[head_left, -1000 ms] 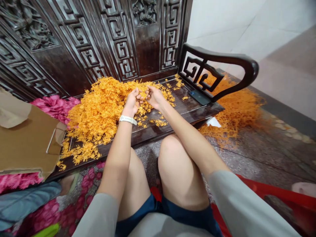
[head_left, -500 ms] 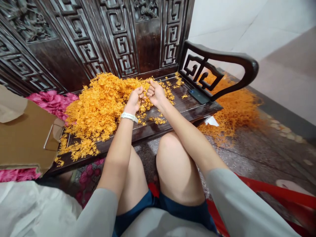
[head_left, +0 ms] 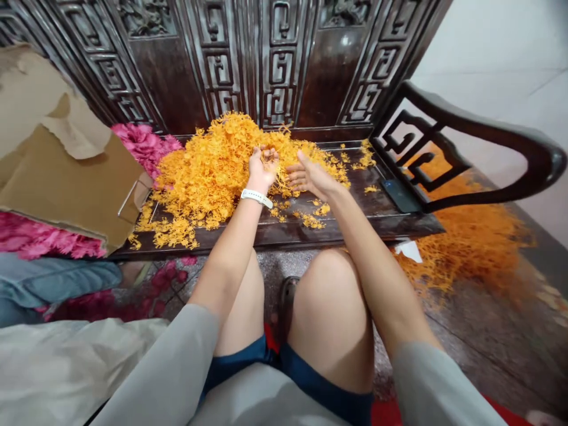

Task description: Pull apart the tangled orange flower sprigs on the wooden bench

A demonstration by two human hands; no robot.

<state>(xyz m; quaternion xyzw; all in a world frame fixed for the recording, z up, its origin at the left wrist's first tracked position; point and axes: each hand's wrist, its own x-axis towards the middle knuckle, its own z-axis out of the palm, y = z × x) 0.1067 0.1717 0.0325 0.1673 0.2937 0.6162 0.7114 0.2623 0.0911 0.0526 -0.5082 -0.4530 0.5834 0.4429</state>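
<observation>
While left hand (head_left: 264, 169) curls, right hand (head_left: 314, 177) outstretched

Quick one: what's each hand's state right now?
Left hand: fingers partly curled, in front of the orange pieces; whether it holds one cannot be told.
Right hand: open, fingers extended, no held thing visible.

A carved bench (head_left: 328, 83) stands on speckled floor (head_left: 290, 264).

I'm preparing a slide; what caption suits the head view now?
Left hand and right hand at a pile of orange flower pieces on a dark bench, pink flowers nearby.
</observation>
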